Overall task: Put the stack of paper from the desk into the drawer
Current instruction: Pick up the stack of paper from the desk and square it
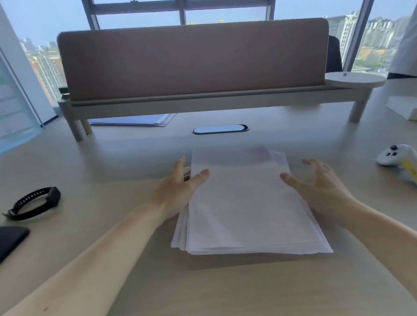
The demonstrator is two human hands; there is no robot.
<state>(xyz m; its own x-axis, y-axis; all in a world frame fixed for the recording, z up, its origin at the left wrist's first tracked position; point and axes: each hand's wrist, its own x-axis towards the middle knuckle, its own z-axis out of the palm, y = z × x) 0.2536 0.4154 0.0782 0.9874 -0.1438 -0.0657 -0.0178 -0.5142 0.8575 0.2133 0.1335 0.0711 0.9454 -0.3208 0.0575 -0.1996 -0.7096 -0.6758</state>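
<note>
Loose stack of white paper sheets (244, 205), centre of pale wood table (114, 304), near its front edge.
Left hand (177, 188) and right hand (318, 188) flank its side edges, fingers spread wide, gripping nothing, apparently to square and lift it; drawer unseen.

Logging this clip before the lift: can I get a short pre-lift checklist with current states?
1. Left hand at the stack of paper: ok, thumb on top at the left edge.
2. Right hand gripping: not ok, open at the right edge.
3. Sheets squared: not ok, edges fanned.
4. Desk around the stack free: ok; wristband and white controller lie apart.
5. Drawer open: cannot tell, out of view.
</note>
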